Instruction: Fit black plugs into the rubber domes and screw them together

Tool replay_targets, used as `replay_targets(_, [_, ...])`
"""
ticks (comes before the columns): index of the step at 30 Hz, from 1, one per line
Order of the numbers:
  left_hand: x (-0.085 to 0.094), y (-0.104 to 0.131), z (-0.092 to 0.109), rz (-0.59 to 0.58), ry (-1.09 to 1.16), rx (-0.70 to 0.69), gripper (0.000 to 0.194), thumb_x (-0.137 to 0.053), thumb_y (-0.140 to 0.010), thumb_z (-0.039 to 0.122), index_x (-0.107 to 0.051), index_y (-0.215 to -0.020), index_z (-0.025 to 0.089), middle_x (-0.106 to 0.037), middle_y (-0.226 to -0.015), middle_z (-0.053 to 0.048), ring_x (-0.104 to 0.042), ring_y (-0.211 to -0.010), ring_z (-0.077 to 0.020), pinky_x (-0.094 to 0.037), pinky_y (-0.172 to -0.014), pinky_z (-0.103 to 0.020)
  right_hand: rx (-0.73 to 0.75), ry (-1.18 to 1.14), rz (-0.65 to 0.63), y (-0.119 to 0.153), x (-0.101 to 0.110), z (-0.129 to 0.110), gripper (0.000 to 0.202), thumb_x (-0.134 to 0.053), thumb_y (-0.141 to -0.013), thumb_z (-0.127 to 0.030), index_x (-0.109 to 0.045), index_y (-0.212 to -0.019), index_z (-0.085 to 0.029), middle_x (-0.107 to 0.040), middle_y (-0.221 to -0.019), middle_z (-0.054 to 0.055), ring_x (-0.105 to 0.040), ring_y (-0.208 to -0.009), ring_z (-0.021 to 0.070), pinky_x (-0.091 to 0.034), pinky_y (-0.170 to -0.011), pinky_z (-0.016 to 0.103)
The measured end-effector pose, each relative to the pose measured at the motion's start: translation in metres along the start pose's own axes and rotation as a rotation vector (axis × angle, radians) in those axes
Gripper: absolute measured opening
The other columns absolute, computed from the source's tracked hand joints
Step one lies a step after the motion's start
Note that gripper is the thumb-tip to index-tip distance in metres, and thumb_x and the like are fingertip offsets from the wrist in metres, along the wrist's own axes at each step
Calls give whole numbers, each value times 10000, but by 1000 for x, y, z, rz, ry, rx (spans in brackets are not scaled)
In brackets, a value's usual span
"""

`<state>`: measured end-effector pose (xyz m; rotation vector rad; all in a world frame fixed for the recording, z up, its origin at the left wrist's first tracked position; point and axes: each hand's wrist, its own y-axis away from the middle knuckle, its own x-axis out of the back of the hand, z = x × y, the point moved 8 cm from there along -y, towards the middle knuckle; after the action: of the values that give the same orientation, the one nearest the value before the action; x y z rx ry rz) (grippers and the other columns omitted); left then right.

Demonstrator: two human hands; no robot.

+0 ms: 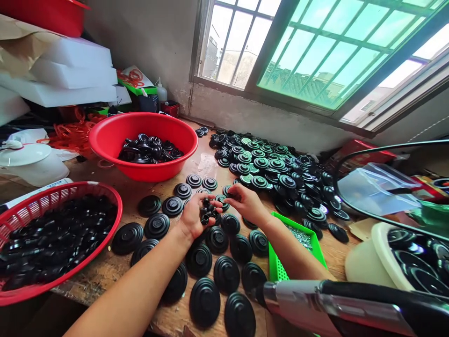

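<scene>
My left hand point(194, 215) is cupped, palm up, around several small black plastic parts point(207, 213). Just to its right, the fingertips of my right hand point(247, 203) are pinched together over the black discs; whatever is between them, if anything, is too small to make out. Beneath and around both hands, many stepped round black discs point(226, 274) lie spread over the wooden table point(171, 323). Under my right forearm stands a bright green tray point(317, 245) of small shiny metal pieces point(300, 238).
A red basin point(154, 171) and a red basket point(115, 217) hold black parts on the left. Below the window a large heap of discs point(259, 161) is piled. An electric screwdriver point(333, 302) crosses the lower right, before a cream bucket point(368, 257) of black parts.
</scene>
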<state>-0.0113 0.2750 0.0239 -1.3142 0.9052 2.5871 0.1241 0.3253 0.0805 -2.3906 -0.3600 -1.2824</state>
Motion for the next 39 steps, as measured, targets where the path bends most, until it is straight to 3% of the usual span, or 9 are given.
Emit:
replay_targets(5, [7,0,12,78,29,-79,170,-431,-916,198,-562,-1009,143,-660,-764,-67,-667,-600,-151,-337,-358,-144,73,251,-189,-16,-18,-5,143,-714,-830,-112,-712,-955,-181,-681,-968,75,-655,-853,193,-492,-770,303])
replay_targets(14, [7,-3,6,74,-4,-100,56,-530,-951,207,-547,-935,155,-663,-742,-49,-651,-567,-129,-312,-343,-126,138,522,-401,-25,-31,-15,110,-664,-928,-231,-747,-951,-162,-710,-954,102,-697,-857,226,-458,-711,287])
replay_targets(19, [7,-3,6,88,-1,-83,245,-492,-1025,341,-572,-924,133,-658,-736,-57,-636,-558,-115,-324,-346,-124,147,584,-436,-21,-26,-10,179,-676,-929,-316,-737,-921,-147,-721,-962,114,-700,-843,227,-450,-689,283])
replay_targets(22, [7,-3,4,105,11,-57,352,-477,-1032,408,-605,-901,107,-661,-742,-74,-629,-553,-116,-331,-338,-133,144,596,-423,-18,-17,-10,241,-745,-869,-373,-739,-877,-132,-715,-922,131,-699,-841,260,-460,-697,307])
replay_targets(25, [5,-3,3,83,16,-36,379,-481,-1029,415,-625,-881,98,-647,-725,-70,-632,-553,-126,-330,-329,-141,153,565,-354,-17,-9,-20,352,-708,-890,-435,-720,-1079,-139,-698,-988,128,-688,-918,262,-491,-780,331])
replay_targets(29, [7,-5,10,70,30,-124,320,-549,-1003,387,-646,-907,97,-621,-715,-40,-619,-557,-118,-327,-333,-138,223,150,-216,-18,-7,-49,390,-599,-945,-274,-589,-1327,-196,-639,-1089,81,-662,-882,162,-516,-831,299])
replay_targets(33, [7,-6,12,46,10,-190,244,-707,-905,371,-655,-947,136,-620,-713,-7,-563,-504,-93,-310,-333,-139,296,-196,-224,-26,-13,-66,332,-634,-912,-285,-654,-1237,-222,-626,-1040,57,-642,-885,162,-527,-800,302])
replay_targets(36, [7,-7,11,50,7,-178,257,-685,-915,393,-650,-947,140,-609,-676,-10,-559,-502,-104,-293,-329,-138,269,-179,-259,-42,-20,-58,227,-632,-937,-388,-735,-1039,-213,-649,-913,34,-640,-806,149,-524,-748,278])
replay_targets(39, [10,-7,8,97,93,-100,193,-609,-944,309,-622,-902,121,-612,-677,-37,-599,-554,-125,-323,-340,-138,169,-64,-157,-68,-22,-29,213,-586,-965,-329,-723,-1064,-200,-681,-912,42,-649,-816,158,-528,-767,287])
